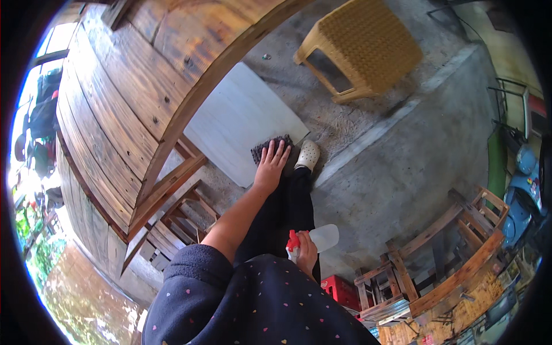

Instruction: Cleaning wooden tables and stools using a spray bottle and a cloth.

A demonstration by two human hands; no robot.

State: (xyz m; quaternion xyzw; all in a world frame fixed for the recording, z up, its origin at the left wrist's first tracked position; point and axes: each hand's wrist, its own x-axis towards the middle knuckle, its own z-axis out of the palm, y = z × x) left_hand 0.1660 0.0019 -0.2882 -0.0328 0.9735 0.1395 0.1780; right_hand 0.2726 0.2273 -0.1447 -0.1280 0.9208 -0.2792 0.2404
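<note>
Head view, looking down past your dark top, which is dotted with small coloured hearts. Your left hand lies flat, fingers extended and slightly spread, on a dark, rough-textured cloth. The cloth rests on a pale rectangular panel, near its lower right corner; whether the panel lies directly on the floor cannot be told. Just beside the cloth is your cream shoe, with holes in its upper.

Your right hand, close in front of your body, is closed around a spray bottle. The bottle is tilted on its side, its red trigger head toward the left and its whitish, translucent body toward the right.

To the left, a plank table overhangs part of the panel. Beyond the panel stands a tan stool with a woven-pattern surface. At lower right, a red crate sits near wooden furniture. At far right, a blue scooter bears a multicoloured marking, too small to read
</note>
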